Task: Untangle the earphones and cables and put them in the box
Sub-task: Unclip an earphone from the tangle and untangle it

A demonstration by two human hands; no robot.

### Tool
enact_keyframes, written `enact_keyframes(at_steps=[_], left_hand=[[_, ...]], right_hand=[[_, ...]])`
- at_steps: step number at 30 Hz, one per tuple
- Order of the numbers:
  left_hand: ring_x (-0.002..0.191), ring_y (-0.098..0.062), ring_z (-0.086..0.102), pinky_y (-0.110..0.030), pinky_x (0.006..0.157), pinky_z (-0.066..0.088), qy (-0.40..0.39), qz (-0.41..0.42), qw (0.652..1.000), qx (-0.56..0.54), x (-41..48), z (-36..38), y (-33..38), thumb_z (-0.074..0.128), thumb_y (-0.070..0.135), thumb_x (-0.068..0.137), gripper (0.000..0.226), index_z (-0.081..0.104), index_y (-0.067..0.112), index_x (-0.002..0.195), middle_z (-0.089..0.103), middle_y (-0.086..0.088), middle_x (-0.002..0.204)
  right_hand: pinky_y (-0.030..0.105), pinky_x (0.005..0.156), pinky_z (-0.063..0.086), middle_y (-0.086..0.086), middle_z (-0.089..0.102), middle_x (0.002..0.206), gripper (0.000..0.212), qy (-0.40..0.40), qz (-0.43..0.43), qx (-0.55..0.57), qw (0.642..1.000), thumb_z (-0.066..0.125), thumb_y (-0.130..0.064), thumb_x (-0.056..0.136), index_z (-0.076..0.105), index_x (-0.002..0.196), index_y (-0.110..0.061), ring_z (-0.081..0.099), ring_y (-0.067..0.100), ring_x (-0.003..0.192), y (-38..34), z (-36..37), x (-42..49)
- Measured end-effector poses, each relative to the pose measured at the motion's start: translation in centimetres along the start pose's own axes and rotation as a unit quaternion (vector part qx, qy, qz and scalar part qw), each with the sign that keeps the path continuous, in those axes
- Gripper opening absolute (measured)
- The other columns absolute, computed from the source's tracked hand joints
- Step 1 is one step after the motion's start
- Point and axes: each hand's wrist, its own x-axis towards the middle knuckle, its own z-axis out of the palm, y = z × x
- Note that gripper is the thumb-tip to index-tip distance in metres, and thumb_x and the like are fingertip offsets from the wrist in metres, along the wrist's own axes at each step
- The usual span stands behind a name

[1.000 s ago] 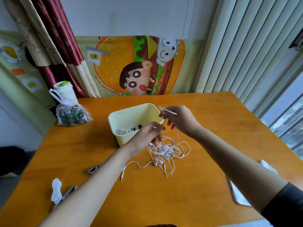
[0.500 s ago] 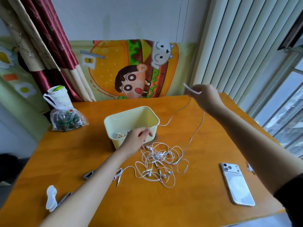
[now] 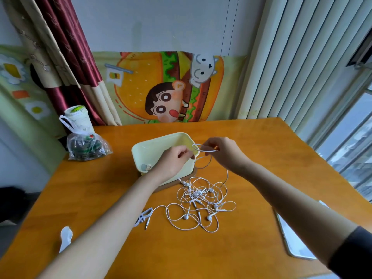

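A pale yellow box [image 3: 149, 147] stands on a brown mat in the middle of the wooden table. My left hand [image 3: 173, 161] hovers over the box's front right corner and pinches a white earphone cable [image 3: 203, 156]. My right hand [image 3: 223, 153], just right of the box, pinches the same cable, which forms loops between the two hands. From there the cable runs down to a tangled heap of white earphones [image 3: 201, 202] lying in front of the box. A few small items lie inside the box.
A plastic bag with a cup [image 3: 84, 141] sits at the table's far left. A white phone [image 3: 293, 238] lies near the right edge under my right arm. Small white clips [image 3: 65, 237] and a cable tie [image 3: 144, 215] lie at the front left. A cartoon cloth hangs behind.
My right hand has come back down from the far right to beside the box, and the pulled-out cable is now looped between both hands. My left hand has risen over the box's corner.
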Motion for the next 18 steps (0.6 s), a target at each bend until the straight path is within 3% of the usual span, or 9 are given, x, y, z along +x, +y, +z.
enact_keyframes(at_steps=[3,7,10,13,15,18], left_hand=[[0.053,-0.013,0.032,-0.026,0.051,0.025,-0.015,-0.042,0.999,0.011,-0.4,0.5,-2.2,0.041,0.019,0.101,0.027,0.060,0.023,0.082,0.039,-0.001,0.062],[0.055,-0.011,0.037,-0.022,0.051,0.029,-0.024,-0.081,0.995,0.051,-0.9,1.5,-4.4,0.036,0.017,0.103,0.028,0.063,0.018,0.096,0.048,-0.006,0.072],[0.079,-0.011,0.054,-0.018,0.064,0.040,-0.014,-0.108,0.992,0.070,-0.7,1.5,-5.5,0.037,0.015,0.102,0.029,0.065,0.014,0.106,0.063,-0.006,0.094],[0.103,-0.014,0.050,-0.020,0.082,0.039,0.011,-0.132,0.986,0.099,-0.1,1.6,-6.4,0.044,0.013,0.100,0.022,0.062,0.015,0.113,0.055,-0.006,0.118],[0.106,-0.016,0.047,-0.021,0.085,0.038,0.026,-0.137,0.984,0.108,0.1,1.8,-6.1,0.051,0.014,0.096,0.016,0.056,0.018,0.111,0.048,-0.004,0.118],[0.087,-0.015,0.055,-0.023,0.074,0.044,-0.018,-0.120,0.993,0.007,-0.4,2.3,-3.9,0.050,0.018,0.097,0.009,0.059,0.016,0.094,0.058,0.000,0.094]], right_hand=[[0.006,0.055,0.037,-0.004,0.060,0.080,0.017,0.022,0.035,-0.004,0.999,0.056,-0.017,0.093,0.069,0.096,-0.007,0.057,0.011,0.077,1.0,-0.7,0.0],[0.014,0.062,0.040,0.002,0.066,0.090,0.017,0.027,0.071,-0.022,0.997,0.058,-0.016,0.092,0.069,0.101,-0.008,0.061,0.017,0.088,2.3,-1.3,-0.3],[0.021,0.080,0.041,0.008,0.060,0.119,0.033,0.030,0.083,-0.056,0.995,0.062,-0.021,0.089,0.060,0.119,-0.008,0.057,0.021,0.104,2.5,-1.2,-0.7],[0.026,0.084,0.045,0.011,0.055,0.118,0.041,0.000,0.122,-0.079,0.989,0.063,-0.027,0.088,0.051,0.122,-0.007,0.054,0.022,0.103,2.6,-0.9,-1.1],[0.026,0.076,0.048,0.010,0.058,0.109,0.035,-0.036,0.151,-0.054,0.986,0.061,-0.024,0.090,0.049,0.117,-0.005,0.055,0.020,0.094,2.4,-0.6,-1.2],[0.023,0.070,0.045,0.013,0.060,0.112,0.025,-0.064,0.162,-0.048,0.984,0.054,-0.018,0.095,0.052,0.115,-0.003,0.057,0.022,0.094,2.3,0.4,-1.2]])
